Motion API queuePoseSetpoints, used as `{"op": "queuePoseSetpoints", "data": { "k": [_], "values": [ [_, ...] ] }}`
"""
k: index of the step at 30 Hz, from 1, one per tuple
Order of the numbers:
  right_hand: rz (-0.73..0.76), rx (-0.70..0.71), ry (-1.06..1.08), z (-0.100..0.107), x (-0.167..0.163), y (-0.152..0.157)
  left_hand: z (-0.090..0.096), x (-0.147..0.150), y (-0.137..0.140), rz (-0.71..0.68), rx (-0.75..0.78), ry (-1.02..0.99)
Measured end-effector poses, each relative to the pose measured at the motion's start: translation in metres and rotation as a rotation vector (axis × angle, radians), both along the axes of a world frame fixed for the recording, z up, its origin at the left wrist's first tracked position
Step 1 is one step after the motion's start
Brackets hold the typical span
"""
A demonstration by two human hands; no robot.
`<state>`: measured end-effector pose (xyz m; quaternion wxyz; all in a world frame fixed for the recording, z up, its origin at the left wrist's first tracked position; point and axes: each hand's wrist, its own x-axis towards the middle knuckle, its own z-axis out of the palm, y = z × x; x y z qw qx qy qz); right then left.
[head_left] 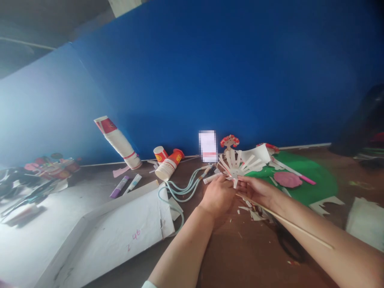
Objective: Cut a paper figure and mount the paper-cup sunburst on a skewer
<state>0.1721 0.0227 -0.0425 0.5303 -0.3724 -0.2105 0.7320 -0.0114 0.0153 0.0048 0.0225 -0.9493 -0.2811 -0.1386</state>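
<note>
A white paper cutout with a face drawn on it and long strips fanning out stands between my hands. My left hand, back upward, has its curled fingers at the cutout's lower left edge. From the right, my right hand pinches its narrow base. A thin wooden stick runs from near my fingertips across my right forearm; whether fingers grip it I cannot tell. Behind the cutout is a similar paper figure with red curled strips. Dark scissors handles show partly beneath my right forearm.
Paper scraps litter the brown table. Rightward lies a green sheet with a pink paper shape and a pink-tipped marker. Leftward are a pale cable, a white box, paper cups and a leaning cup stack.
</note>
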Motion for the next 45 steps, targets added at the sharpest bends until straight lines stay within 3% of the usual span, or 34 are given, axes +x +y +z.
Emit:
{"op": "queuePoseSetpoints", "data": {
  "k": [4, 10, 16, 27, 31, 37, 45],
  "values": [
    [-0.008, -0.057, -0.008, 0.010, -0.005, -0.003, -0.003, -0.001, -0.001, 0.043, -0.044, -0.056],
    [-0.046, -0.031, 0.009, 0.020, -0.012, -0.008, -0.011, -0.002, 0.003, 0.091, -0.040, -0.141],
    [-0.093, -0.015, 0.032, 0.021, -0.018, -0.010, -0.020, 0.001, 0.005, 0.201, -0.129, -0.393],
    [-0.268, -0.051, 0.122, 0.028, -0.035, -0.014, -0.030, 0.020, 0.002, 0.568, -0.650, -0.873],
    [-0.303, -0.068, 0.144, 0.031, -0.037, -0.015, -0.031, 0.022, 0.004, 0.717, -0.765, -0.966],
    [-0.349, -0.056, 0.165, 0.035, -0.044, -0.017, -0.026, 0.024, 0.007, 0.697, -1.184, -1.138],
    [-0.387, -0.017, 0.208, 0.038, -0.051, -0.019, -0.023, 0.021, 0.012, 0.664, -1.406, -1.326]
  ]
}}
